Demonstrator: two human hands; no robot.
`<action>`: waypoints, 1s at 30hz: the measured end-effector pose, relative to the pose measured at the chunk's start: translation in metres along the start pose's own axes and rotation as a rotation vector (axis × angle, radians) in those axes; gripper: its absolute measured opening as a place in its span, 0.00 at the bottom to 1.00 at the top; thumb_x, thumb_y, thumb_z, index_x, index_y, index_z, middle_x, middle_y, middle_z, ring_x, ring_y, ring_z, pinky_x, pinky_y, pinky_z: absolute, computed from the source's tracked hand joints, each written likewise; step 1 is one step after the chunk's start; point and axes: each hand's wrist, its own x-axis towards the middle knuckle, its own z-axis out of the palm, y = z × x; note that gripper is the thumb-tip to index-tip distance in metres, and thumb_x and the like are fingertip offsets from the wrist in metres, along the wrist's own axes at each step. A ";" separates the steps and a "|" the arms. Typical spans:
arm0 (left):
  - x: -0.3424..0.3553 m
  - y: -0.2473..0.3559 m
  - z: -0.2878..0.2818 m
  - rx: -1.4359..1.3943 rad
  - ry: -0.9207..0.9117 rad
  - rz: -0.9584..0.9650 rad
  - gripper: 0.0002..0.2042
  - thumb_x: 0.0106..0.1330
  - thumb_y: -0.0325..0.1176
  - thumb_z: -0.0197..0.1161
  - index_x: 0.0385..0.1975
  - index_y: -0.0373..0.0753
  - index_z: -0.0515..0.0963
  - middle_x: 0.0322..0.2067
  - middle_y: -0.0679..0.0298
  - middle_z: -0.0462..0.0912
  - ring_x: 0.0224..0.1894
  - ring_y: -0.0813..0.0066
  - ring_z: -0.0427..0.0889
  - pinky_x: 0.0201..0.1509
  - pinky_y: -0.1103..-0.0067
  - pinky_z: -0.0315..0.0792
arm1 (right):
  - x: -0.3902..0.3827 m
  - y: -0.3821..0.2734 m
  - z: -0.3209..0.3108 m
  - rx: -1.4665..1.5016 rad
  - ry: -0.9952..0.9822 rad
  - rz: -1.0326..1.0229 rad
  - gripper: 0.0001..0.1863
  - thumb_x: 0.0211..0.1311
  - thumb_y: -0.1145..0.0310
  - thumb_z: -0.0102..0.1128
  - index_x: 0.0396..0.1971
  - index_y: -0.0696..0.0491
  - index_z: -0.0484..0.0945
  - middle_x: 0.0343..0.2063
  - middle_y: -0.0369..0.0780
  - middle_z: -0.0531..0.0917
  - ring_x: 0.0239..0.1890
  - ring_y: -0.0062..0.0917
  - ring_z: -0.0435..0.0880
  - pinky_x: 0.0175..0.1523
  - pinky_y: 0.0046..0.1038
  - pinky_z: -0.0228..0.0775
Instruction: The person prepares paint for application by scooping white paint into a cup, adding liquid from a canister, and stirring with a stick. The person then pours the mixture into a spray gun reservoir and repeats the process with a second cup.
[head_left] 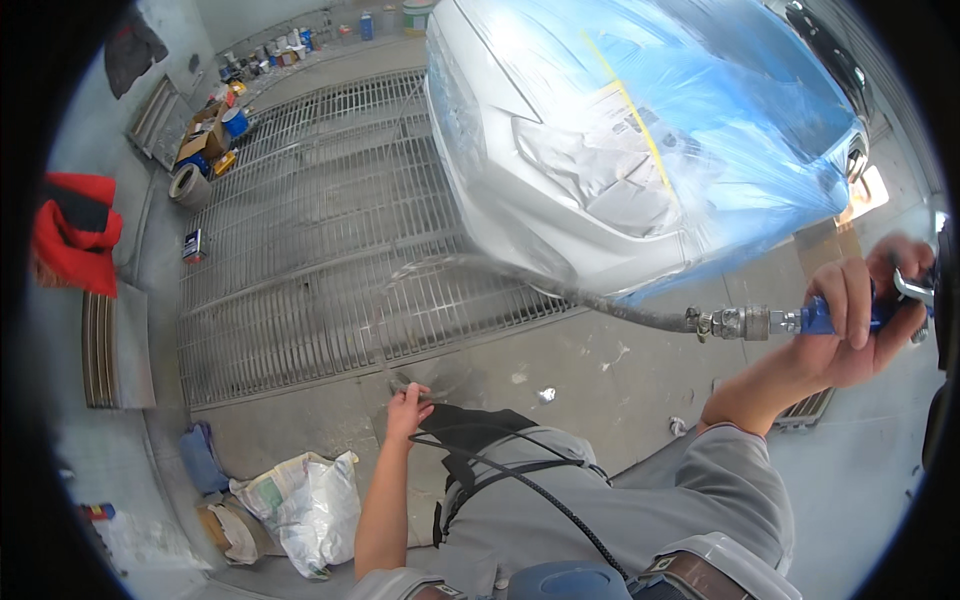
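Note:
My right hand [850, 315] is raised at the far right, fingers wrapped round the blue handle of a spray gun [815, 316]. The gun's metal front end lies partly in shadow at the picture's rim. A metal coupling [740, 322] joins the handle to a grey air hose [620, 308], which arcs left in front of the car. Down by my left side, my left hand [406, 408] is closed on a blurred stretch of what looks like this hose. Ahead stands a white car [500, 190], with blue plastic film [740, 120], paper and yellow tape covering much of it.
A metal floor grating [310, 240] spans the left. Cans, a cardboard box [205, 135] and a bucket [188, 187] line the left wall. A red garment [80, 235] hangs there. White plastic bags [310, 510] lie at lower left, with crumpled scraps [546, 395] on the floor.

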 end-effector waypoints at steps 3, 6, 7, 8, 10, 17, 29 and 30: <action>0.048 0.011 -0.077 0.542 -0.077 -0.041 0.16 0.73 0.44 0.66 0.47 0.37 0.83 0.37 0.59 0.88 0.41 0.69 0.88 0.46 0.73 0.81 | 0.020 0.051 0.015 -0.135 -0.025 -0.031 0.26 0.81 0.59 0.61 0.68 0.52 0.65 0.55 0.37 0.75 0.21 0.18 0.77 0.26 0.21 0.67; 0.067 0.041 -0.161 0.953 -0.022 0.207 0.18 0.69 0.41 0.69 0.52 0.36 0.83 0.42 0.50 0.89 0.46 0.52 0.89 0.52 0.64 0.81 | 0.054 0.109 0.033 -0.200 -0.052 0.025 0.28 0.82 0.56 0.58 0.71 0.54 0.62 0.56 0.39 0.75 0.21 0.19 0.78 0.24 0.20 0.68; 0.068 0.066 -0.187 1.069 -0.002 0.282 0.19 0.67 0.39 0.70 0.53 0.36 0.83 0.44 0.47 0.89 0.48 0.47 0.88 0.54 0.61 0.81 | 0.066 0.129 0.039 -0.215 -0.062 0.052 0.30 0.83 0.55 0.56 0.72 0.55 0.61 0.56 0.41 0.75 0.21 0.20 0.79 0.24 0.21 0.68; 0.069 0.092 -0.213 1.107 0.024 0.378 0.21 0.66 0.39 0.72 0.56 0.36 0.82 0.47 0.47 0.89 0.49 0.46 0.88 0.55 0.60 0.81 | 0.080 0.148 0.045 -0.210 -0.055 0.109 0.31 0.83 0.54 0.55 0.74 0.56 0.60 0.56 0.42 0.75 0.21 0.20 0.79 0.23 0.21 0.67; 0.075 0.160 -0.263 1.192 0.106 0.312 0.22 0.68 0.35 0.70 0.60 0.35 0.79 0.55 0.46 0.86 0.52 0.47 0.88 0.57 0.63 0.82 | 0.109 0.187 0.055 -0.227 -0.006 0.183 0.36 0.84 0.52 0.52 0.77 0.60 0.53 0.57 0.45 0.76 0.19 0.20 0.77 0.22 0.20 0.65; 0.125 0.273 -0.496 0.674 0.266 0.075 0.17 0.75 0.36 0.63 0.57 0.34 0.79 0.44 0.56 0.86 0.41 0.71 0.86 0.39 0.74 0.80 | 0.212 0.364 0.094 -0.872 0.491 0.210 0.35 0.81 0.55 0.53 0.74 0.67 0.63 0.49 0.49 0.86 0.18 0.16 0.73 0.24 0.17 0.61; 0.344 0.623 -0.780 0.595 0.490 -0.470 0.12 0.71 0.36 0.63 0.42 0.31 0.82 0.27 0.51 0.84 0.31 0.60 0.84 0.33 0.64 0.78 | 0.460 0.673 0.125 -1.235 0.720 0.187 0.25 0.78 0.65 0.62 0.68 0.61 0.75 0.48 0.45 0.89 0.21 0.15 0.74 0.25 0.18 0.60; 0.392 0.672 -0.779 0.662 0.456 -0.334 0.12 0.71 0.36 0.63 0.41 0.31 0.82 0.26 0.51 0.84 0.29 0.60 0.84 0.32 0.64 0.77 | 0.477 0.701 0.131 -1.222 0.751 0.207 0.23 0.77 0.66 0.62 0.66 0.61 0.76 0.47 0.45 0.89 0.20 0.15 0.74 0.24 0.18 0.61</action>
